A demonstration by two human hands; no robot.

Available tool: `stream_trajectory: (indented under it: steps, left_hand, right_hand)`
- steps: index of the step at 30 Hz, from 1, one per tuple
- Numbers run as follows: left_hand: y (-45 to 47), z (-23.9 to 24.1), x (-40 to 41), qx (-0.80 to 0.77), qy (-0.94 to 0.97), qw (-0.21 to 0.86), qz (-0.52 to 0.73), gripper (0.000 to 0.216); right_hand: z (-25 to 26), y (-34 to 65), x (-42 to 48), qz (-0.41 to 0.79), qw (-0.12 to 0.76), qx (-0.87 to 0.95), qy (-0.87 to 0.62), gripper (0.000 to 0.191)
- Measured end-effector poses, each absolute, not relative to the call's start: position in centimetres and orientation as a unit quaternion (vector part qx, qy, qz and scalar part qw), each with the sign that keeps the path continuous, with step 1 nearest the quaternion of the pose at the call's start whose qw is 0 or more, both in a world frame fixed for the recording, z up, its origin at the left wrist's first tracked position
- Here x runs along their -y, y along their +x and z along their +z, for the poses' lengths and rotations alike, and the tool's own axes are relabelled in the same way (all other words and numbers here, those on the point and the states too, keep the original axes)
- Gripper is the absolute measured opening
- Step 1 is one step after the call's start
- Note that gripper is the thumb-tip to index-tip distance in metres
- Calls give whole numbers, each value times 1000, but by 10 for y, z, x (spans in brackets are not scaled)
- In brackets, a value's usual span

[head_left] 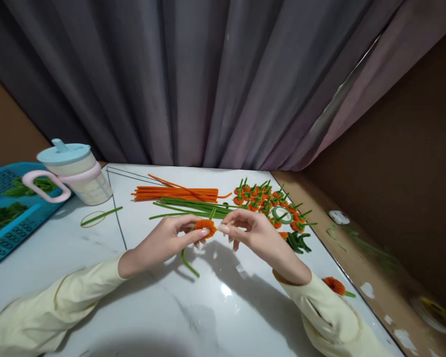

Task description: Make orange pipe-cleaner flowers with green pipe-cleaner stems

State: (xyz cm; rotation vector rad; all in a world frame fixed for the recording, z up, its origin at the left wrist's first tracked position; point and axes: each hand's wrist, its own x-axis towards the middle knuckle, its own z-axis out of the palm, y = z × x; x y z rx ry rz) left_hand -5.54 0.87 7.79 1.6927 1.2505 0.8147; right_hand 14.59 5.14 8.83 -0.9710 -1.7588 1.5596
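Note:
My left hand [167, 240] pinches a small orange pipe-cleaner flower [205, 227] between thumb and fingers above the white table [208, 307]. A green stem [188, 262] hangs down from the flower toward the table. My right hand [250, 230] meets it from the right, fingertips closed on the flower's right edge. Both sleeves are pale yellow.
Behind the hands lie a bundle of orange pipe cleaners [176, 193] and green ones [193, 207]. A pile of finished orange flowers [267, 201] and a tape roll [282, 214] sit at right. A lidded cup [76, 171] and blue basket [7, 208] stand at left. One flower [334, 285] lies by my right sleeve.

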Motion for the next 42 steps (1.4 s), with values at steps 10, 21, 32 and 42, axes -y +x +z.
stream_trajectory:
  steps: [10, 21, 32, 42]
  left_hand:
    - [-53, 85, -6, -471, 576, 583, 326, 26]
    - [-52, 84, -4, -436, 593, 591, 329, 28]
    - [-56, 85, -7, -426, 598, 605, 309, 29]
    - [-54, 82, -6, -437, 591, 605, 306, 30]
  right_hand:
    - [85, 143, -33, 270, 330, 860, -281, 14]
    - [72, 139, -33, 215, 367, 881, -209, 20]
    - [76, 141, -35, 208, 365, 890, -175, 10]
    - [76, 142, -33, 183, 340, 907, -166, 22]
